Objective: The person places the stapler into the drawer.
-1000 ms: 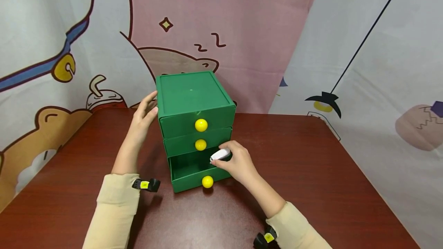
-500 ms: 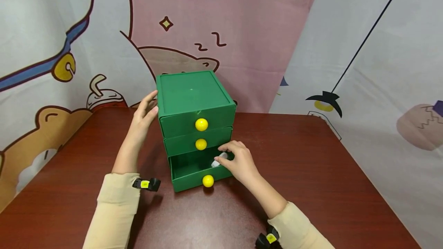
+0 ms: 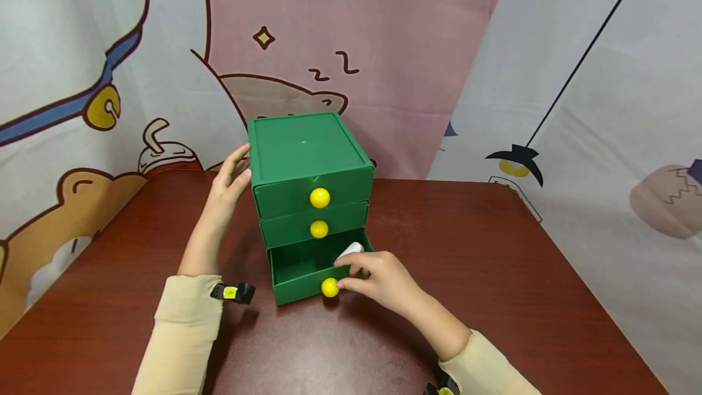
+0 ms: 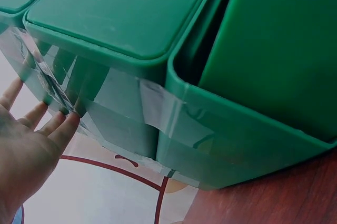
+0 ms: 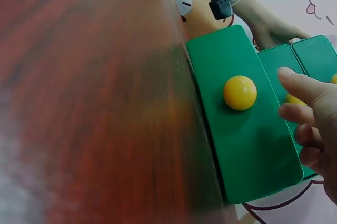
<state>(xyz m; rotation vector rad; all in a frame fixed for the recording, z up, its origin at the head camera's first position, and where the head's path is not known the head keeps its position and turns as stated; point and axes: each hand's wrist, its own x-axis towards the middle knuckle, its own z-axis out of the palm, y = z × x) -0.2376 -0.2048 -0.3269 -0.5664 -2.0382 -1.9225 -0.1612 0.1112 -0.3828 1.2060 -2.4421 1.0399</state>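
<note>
A small green drawer cabinet (image 3: 307,145) stands on the table, its bottom drawer (image 3: 298,288) pulled out. Inside that drawer, at the right, lies a small white oblong object (image 3: 351,250), partly hidden behind my right fingers in the head view. My left hand (image 3: 226,185) rests with extended fingers against the cabinet's left side; its fingers (image 4: 63,129) spread along the taped side in the left wrist view. Close by the bottom drawer's yellow knob (image 3: 329,288) is my right hand (image 3: 384,279), thumb and fingers apart and holding nothing. The right wrist view shows a gap between that knob (image 5: 240,93) and the thumb.
Above the pulled-out drawer are two closed drawers with yellow knobs, the top knob (image 3: 320,198) and the middle knob (image 3: 319,229). The brown table (image 3: 466,261) extends on both sides. Behind it hangs a printed cloth (image 3: 406,47).
My right hand has let go of the white object, which now lies in the bottom drawer, and has moved down and toward me to the yellow knob. My left hand has stayed in place.
</note>
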